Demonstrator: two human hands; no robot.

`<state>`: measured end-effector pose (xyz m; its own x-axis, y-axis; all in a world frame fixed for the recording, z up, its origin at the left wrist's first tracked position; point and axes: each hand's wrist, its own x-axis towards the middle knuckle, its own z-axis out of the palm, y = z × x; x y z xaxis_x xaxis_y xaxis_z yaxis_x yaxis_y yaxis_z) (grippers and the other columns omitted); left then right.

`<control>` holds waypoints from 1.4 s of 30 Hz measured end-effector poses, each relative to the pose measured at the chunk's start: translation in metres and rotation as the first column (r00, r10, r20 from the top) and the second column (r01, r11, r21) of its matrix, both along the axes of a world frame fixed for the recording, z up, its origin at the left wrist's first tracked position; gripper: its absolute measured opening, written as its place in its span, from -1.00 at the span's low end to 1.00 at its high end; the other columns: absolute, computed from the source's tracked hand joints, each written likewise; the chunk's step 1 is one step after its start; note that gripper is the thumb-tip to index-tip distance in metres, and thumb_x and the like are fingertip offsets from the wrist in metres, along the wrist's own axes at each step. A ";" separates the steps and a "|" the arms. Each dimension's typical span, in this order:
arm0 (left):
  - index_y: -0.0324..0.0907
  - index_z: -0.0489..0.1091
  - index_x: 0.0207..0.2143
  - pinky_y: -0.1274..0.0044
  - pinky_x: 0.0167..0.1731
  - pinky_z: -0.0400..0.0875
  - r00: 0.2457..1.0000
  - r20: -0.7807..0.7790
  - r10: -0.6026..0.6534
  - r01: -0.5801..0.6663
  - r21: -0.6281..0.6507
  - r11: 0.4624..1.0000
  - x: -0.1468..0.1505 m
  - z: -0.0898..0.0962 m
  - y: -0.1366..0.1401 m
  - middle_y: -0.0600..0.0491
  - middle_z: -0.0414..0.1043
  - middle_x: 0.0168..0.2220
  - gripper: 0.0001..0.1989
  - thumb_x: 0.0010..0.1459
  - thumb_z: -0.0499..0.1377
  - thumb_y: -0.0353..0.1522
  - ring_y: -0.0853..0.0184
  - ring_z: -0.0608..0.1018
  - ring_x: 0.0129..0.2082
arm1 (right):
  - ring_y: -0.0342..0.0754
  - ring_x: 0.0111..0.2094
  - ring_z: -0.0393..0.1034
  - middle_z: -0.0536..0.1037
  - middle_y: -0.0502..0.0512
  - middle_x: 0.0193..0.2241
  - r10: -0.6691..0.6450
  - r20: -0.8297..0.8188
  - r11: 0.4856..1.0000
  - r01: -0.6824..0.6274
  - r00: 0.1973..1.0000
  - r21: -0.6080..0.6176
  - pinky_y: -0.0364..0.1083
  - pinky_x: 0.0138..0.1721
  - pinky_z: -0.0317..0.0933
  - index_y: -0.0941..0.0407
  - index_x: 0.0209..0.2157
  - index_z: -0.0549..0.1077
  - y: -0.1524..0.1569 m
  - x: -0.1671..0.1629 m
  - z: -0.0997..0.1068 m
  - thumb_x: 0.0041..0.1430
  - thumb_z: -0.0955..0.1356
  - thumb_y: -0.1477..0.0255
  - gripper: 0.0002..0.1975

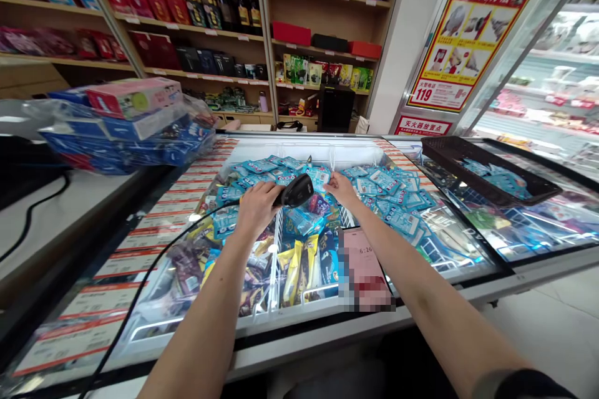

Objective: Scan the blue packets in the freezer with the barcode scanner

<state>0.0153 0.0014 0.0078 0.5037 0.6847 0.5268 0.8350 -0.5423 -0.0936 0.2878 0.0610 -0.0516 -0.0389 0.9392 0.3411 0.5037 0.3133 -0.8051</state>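
My left hand point(257, 202) is closed round the handle of a black barcode scanner point(298, 191), whose cable point(161, 255) runs back to the lower left. The scanner's head points toward the right. My right hand point(341, 188) pinches the edge of a small blue packet point(319, 177), just beyond the scanner. Many similar blue packets point(386, 181) lie spread in piles on the glass top of a chest freezer point(322, 144). Nearer to me, a phone point(367, 262) with a pink screen rests on the glass beside my right forearm.
Wrapped ice creams point(304, 262) show inside the freezer. On the right, a dark tray point(472, 168) holds more blue packets. Plastic-wrapped boxes point(135, 121) are stacked at the left, next to a row of price labels point(112, 274). Shelves point(201, 31) with boxes and bottles stand behind.
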 end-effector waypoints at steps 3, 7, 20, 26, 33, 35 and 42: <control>-0.09 0.32 -0.04 0.36 -0.21 0.24 0.999 -0.033 -0.009 0.008 -0.003 1.000 -0.004 -0.005 0.000 -0.04 0.43 -0.16 -0.63 0.05 0.20 -0.32 0.11 0.40 -0.08 | -0.08 -0.46 0.35 0.39 -0.08 -0.53 0.020 -0.016 0.999 -0.019 1.000 0.025 -0.05 -0.35 0.28 0.02 -0.38 0.24 0.000 0.000 -0.001 0.01 0.34 0.29 -0.81; -0.10 0.31 -0.03 0.36 -0.20 0.24 0.999 -0.039 -0.008 0.008 -0.005 1.000 -0.005 -0.005 -0.002 -0.05 0.42 -0.14 -0.61 0.05 0.20 -0.32 0.12 0.40 -0.09 | -0.06 -0.45 0.36 0.37 -0.09 -0.54 0.015 -0.027 1.000 -0.014 1.000 0.023 -0.04 -0.35 0.28 0.01 -0.41 0.21 -0.003 -0.002 0.002 0.00 0.35 0.28 -0.79; -0.11 0.31 -0.02 0.36 -0.17 0.26 1.000 -0.005 -0.011 0.011 -0.024 1.000 -0.002 -0.005 -0.011 -0.05 0.42 -0.13 -0.60 0.04 0.21 -0.34 0.13 0.40 -0.08 | -0.08 -0.50 0.32 0.35 -0.10 -0.58 0.028 0.008 0.998 -0.028 1.000 0.050 -0.06 -0.40 0.22 0.01 -0.46 0.15 -0.015 -0.005 0.013 0.02 0.33 0.29 -0.78; -0.11 0.32 -0.03 0.35 -0.17 0.26 1.000 -0.004 -0.004 0.004 -0.037 0.999 0.000 -0.003 -0.011 -0.05 0.42 -0.13 -0.62 0.05 0.20 -0.33 0.12 0.40 -0.07 | -0.09 -0.49 0.31 0.35 -0.09 -0.56 0.005 0.038 0.999 -0.006 0.999 0.037 -0.08 -0.40 0.21 0.02 -0.44 0.16 -0.016 -0.005 0.013 0.02 0.33 0.29 -0.79; -0.10 0.32 -0.03 0.36 -0.17 0.26 1.000 0.007 0.007 -0.007 -0.044 0.999 -0.001 -0.004 -0.010 -0.06 0.41 -0.13 -0.62 0.06 0.19 -0.32 0.12 0.40 -0.07 | -0.10 -0.50 0.27 0.32 -0.09 -0.57 0.009 0.033 0.999 -0.010 0.999 0.049 -0.08 -0.39 0.21 0.03 -0.44 0.19 -0.017 -0.003 0.014 0.01 0.33 0.28 -0.79; -0.11 0.32 -0.04 0.36 -0.18 0.26 1.000 0.000 0.000 0.000 -0.037 0.999 -0.001 -0.004 -0.010 -0.05 0.42 -0.14 -0.63 0.06 0.19 -0.31 0.13 0.40 -0.08 | -0.10 -0.50 0.28 0.32 -0.09 -0.57 0.033 0.004 0.999 -0.033 0.999 0.040 -0.07 -0.39 0.22 0.03 -0.44 0.20 -0.015 -0.004 0.012 0.00 0.34 0.27 -0.79; -0.10 0.33 -0.05 0.36 -0.18 0.25 1.000 -0.021 -0.012 0.011 -0.031 0.999 0.000 -0.006 -0.010 -0.05 0.42 -0.15 -0.64 0.07 0.19 -0.29 0.13 0.40 -0.09 | -0.15 -0.52 0.27 0.34 -0.15 -0.56 -0.023 -0.102 1.000 0.020 0.994 -0.023 -0.10 -0.39 0.24 0.05 -0.23 0.26 -0.010 -0.003 0.020 -0.09 0.36 0.33 -0.66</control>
<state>0.0150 -0.0089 0.0017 0.5222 0.6946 0.4948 0.8268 -0.5546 -0.0940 0.2847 0.0513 -0.0313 0.0156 0.9468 0.3215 0.4244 0.2849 -0.8595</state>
